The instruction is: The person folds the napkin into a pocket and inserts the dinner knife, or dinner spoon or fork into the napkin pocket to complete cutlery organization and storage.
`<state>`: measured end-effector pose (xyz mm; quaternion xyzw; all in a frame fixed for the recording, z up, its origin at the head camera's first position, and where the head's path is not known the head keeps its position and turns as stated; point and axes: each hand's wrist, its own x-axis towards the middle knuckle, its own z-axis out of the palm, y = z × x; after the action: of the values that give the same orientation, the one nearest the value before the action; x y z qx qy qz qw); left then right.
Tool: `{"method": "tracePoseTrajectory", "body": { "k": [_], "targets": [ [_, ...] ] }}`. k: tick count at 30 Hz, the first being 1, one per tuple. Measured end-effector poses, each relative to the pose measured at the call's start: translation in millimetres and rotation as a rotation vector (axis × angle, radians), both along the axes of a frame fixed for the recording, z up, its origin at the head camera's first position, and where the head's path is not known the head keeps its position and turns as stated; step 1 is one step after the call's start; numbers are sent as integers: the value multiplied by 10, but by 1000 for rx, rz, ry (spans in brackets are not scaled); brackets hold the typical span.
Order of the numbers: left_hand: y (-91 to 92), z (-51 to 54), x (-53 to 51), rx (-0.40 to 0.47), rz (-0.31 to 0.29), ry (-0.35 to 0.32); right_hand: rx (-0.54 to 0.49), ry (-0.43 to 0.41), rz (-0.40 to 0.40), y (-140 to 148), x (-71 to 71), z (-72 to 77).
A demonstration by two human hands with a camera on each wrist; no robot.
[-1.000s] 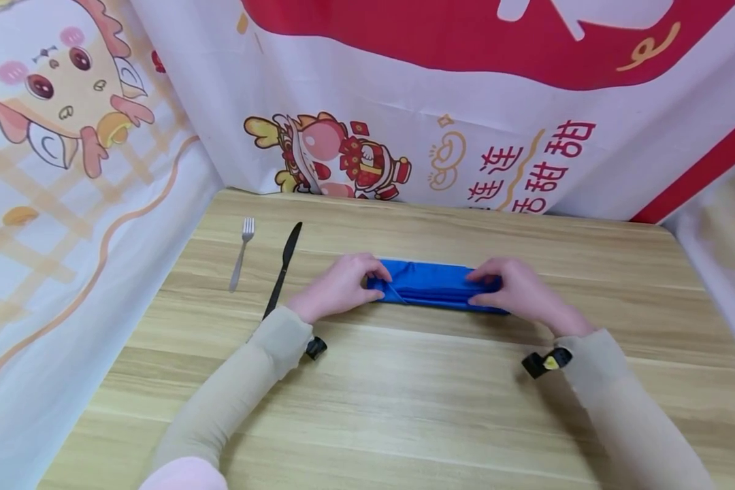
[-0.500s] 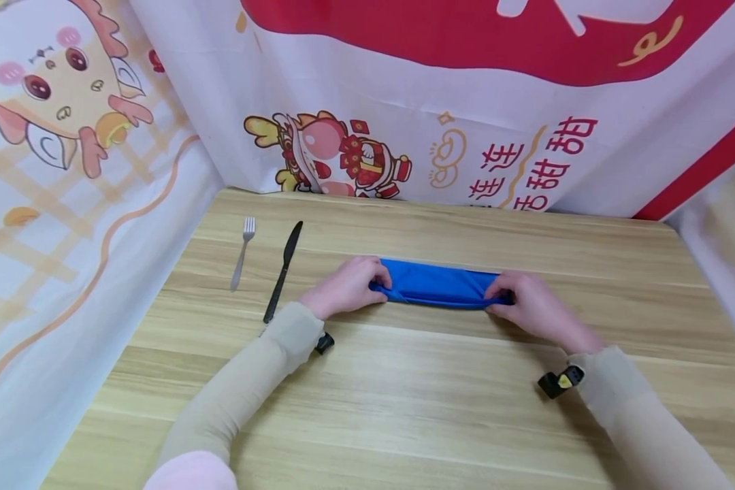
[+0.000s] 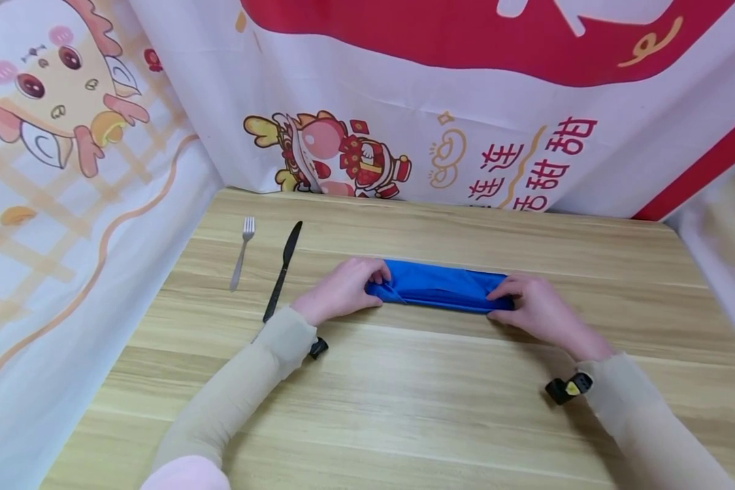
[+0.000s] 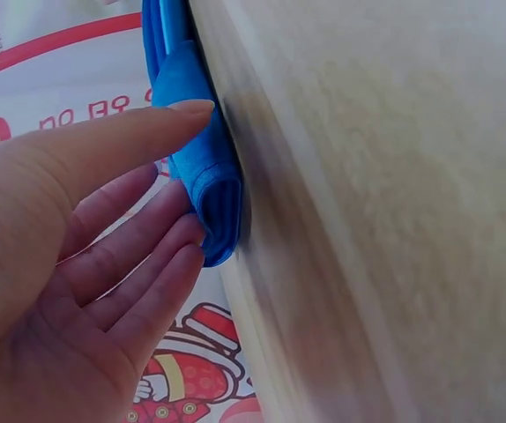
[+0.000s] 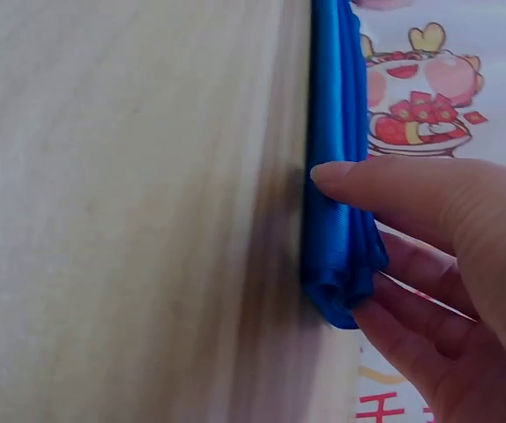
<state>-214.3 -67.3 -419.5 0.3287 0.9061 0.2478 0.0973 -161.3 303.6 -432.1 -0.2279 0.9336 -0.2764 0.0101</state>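
A smooth, satiny cloth [image 3: 429,275] is seen with a lightly glossy wood-grain tabletop [image 3: 429,395], metallic-looking fork [image 3: 242,253] and fabric backdrop [image 3: 392,82].

From my head feed: black knife [image 3: 283,271] left of the left fingers [image 3: 376,271] | silver fork [image 3: 241,254] farther left of them, tines at the far end | I read wood-grain table [image 3: 416,401] beneath the fingers | red-and-white backdrop [image 3: 404,85] beyond them | cartoon-printed side cloth [image 3: 55,292] well left of them

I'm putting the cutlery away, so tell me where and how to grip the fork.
I'd pinch the silver-coloured fork by its handle, coming from above on the near side: it lies flat, tines pointing away, slim handle toward the viewer.
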Motion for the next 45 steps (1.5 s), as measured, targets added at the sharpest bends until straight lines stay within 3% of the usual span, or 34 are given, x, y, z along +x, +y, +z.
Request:
{"method": "tracePoseTrajectory", "body": {
  "k": [8, 13, 21, 29, 32, 37, 41, 45],
  "targets": [
    [-41, -2, 44, -36, -4, 31, -4, -52, -58, 118, 75, 71],
    [-22, -19, 14, -52, -2, 18, 14, -19, -43, 161, 81, -8],
    [-15, -17, -11, -36, -15, 23, -50, 73, 0, 163, 79, -71],
    [157, 162, 34, 48, 15, 43, -56, 83, -64, 119, 101, 27],
    [321, 197, 44, 43, -30, 67, -44, 95, -75, 100, 101, 50],
    [569, 76, 70, -58, -121, 78, -15, 112, -49, 79, 108, -2],
    [660, -25, 87, -98, -122, 88, -31, 120, -27, 71, 117, -48],
    [683, -50, 90, -58, -112, 114, -52, 145, -19, 66, 130, -55]
  ]
}}
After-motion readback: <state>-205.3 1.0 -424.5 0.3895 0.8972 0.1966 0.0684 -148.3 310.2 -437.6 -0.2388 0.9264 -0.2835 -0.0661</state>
